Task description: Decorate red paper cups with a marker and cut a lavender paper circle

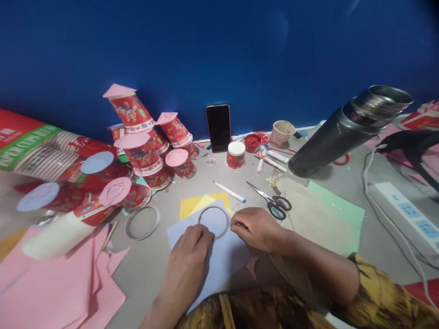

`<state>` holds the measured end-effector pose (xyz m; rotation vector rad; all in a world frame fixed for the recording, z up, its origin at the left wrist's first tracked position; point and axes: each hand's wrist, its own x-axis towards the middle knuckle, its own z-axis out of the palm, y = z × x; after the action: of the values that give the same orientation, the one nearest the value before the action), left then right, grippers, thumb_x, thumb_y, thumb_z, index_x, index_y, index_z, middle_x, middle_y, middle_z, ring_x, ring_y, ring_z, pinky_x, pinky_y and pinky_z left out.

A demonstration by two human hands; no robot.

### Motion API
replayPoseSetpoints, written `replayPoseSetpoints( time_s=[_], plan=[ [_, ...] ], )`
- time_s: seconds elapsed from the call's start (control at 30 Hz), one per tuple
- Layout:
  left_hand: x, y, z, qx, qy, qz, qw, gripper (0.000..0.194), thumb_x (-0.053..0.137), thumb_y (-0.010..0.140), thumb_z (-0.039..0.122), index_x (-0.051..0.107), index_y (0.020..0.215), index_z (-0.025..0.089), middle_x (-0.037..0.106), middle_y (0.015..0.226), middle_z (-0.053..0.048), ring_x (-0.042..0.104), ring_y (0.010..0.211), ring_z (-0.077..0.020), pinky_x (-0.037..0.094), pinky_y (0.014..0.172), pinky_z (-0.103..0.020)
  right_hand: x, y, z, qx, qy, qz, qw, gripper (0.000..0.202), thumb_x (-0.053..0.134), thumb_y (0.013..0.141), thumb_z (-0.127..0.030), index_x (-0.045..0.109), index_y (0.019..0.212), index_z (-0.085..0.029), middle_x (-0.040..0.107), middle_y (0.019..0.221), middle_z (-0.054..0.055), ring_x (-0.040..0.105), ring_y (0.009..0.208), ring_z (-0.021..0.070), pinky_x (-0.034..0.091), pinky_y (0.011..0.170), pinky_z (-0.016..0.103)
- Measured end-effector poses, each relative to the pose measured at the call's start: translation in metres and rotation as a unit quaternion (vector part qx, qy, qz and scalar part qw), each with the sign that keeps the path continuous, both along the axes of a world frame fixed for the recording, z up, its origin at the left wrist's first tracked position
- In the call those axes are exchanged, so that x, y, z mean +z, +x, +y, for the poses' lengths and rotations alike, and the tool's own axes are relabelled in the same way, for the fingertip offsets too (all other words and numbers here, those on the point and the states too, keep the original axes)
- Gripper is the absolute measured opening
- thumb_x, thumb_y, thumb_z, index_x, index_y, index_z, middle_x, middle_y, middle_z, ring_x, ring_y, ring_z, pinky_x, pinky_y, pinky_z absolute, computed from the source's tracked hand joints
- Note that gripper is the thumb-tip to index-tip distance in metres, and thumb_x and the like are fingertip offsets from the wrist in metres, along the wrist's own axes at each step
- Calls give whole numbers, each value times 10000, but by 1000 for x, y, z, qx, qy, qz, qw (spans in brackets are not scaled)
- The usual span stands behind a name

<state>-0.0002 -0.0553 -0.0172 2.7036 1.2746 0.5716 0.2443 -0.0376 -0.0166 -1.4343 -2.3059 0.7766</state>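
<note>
A thin brown ring (227, 222) lies on a sheet of lavender paper (219, 269), over yellow sheets (188, 206). My left hand (192, 249) rests at the ring's lower left edge, its fingers bent together on the ring and paper. On the right side of the ring, my right hand (255, 227) sits with curled fingers against the paper; whatever its fingertips hold is hidden. Black-handled scissors (270, 199) lie open beyond my right hand. A white marker with a blue tip (229, 191) is above the ring.
Red paper cups (142, 155) with pink paper tops stand at the left, near a tape ring (127, 227) and pink sheets (51, 283). A phone (218, 128) leans on the blue wall. A dark flask (329, 137) and a power strip (404, 214) are at the right.
</note>
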Motion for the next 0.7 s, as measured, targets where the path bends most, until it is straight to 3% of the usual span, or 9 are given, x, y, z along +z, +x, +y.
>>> replayPoseSetpoints(
  time_s=[0.17,0.43,0.6,0.7],
  plan=[
    [-4,1,-4,37,9,-53,998,189,531,1079,282,671,1164,188,645,1158,-104,727,916,-213,625,772,-335,4,-2,-5,21,29,-42,998,229,621,1034,-210,672,812,-180,745,789,42,651,725,173,375,684,293],
    [-11,-2,-3,61,-2,-81,995,192,671,1024,302,683,1183,195,598,1173,-103,688,995,-211,610,829,-293,33,-6,-24,94,27,-133,986,66,664,983,-209,672,929,-173,724,833,76,642,777,232,372,669,357],
    [-14,0,-3,105,5,-65,992,323,729,986,343,662,1255,177,621,1286,-157,664,1140,-283,588,912,-360,28,-4,-20,95,6,-122,988,100,738,940,-233,661,958,-172,722,922,66,640,819,237,415,690,378],
    [-15,0,-2,107,2,-58,993,348,719,992,340,638,1295,190,634,1330,-161,666,1189,-294,575,956,-382,21,-3,-19,93,31,-107,989,160,798,895,-241,668,956,-170,732,960,53,638,842,232,446,735,387]
  ],
)
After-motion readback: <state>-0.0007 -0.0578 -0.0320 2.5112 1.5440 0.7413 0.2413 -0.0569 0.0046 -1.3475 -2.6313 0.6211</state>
